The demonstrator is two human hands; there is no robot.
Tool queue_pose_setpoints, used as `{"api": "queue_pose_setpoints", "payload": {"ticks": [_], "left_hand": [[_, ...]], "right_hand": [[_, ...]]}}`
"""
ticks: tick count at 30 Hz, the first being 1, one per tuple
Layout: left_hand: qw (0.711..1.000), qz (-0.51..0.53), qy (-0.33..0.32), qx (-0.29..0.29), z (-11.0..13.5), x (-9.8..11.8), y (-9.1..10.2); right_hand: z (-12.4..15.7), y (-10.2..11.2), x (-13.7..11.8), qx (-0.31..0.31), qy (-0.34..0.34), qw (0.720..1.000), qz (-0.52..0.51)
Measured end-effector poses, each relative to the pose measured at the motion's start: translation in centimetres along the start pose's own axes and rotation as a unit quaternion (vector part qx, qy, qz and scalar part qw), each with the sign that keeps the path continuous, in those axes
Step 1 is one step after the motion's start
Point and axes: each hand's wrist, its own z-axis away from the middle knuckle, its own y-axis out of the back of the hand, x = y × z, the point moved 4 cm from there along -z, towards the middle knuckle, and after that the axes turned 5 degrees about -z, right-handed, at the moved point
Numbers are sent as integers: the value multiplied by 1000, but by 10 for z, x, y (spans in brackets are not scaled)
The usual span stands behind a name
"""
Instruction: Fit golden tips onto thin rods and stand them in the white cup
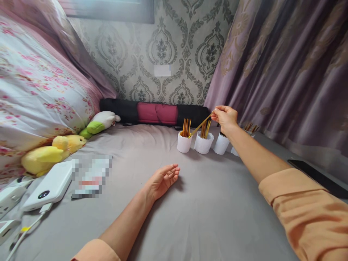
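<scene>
My right hand point(225, 116) pinches the upper end of a thin yellow stick point(198, 128). The stick slants down to the left, its lower end at the rim of the leftmost white cup point(184, 144), where brown sticks point(186, 127) stand upright. Beside it, a second white cup point(203, 144) holds several more sticks. Two further white cups are in the row; the third cup point(221, 145) and the one behind my right forearm are partly hidden. My left hand point(164, 181) rests over the sheet, fingers loosely bent, holding nothing.
A grey sheet point(130, 217) covers the surface. A black and maroon roll point(157, 114) lies along the wall. On the left are plush toys point(45, 156), a white power bank point(51, 186) with cable and a blurred packet point(92, 177). A dark flat device point(315, 175) lies right.
</scene>
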Motion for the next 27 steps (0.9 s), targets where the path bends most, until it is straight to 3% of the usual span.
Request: {"api": "queue_pose_setpoints", "payload": {"ticks": [8, 27], "left_hand": [[1000, 8, -2, -5, 1, 0, 0], [1000, 3, -3, -11, 1, 0, 0]], "right_hand": [[-14, -7, -3, 29, 71, 997, 31], [-9, -41, 9, -57, 148, 984, 88]]}}
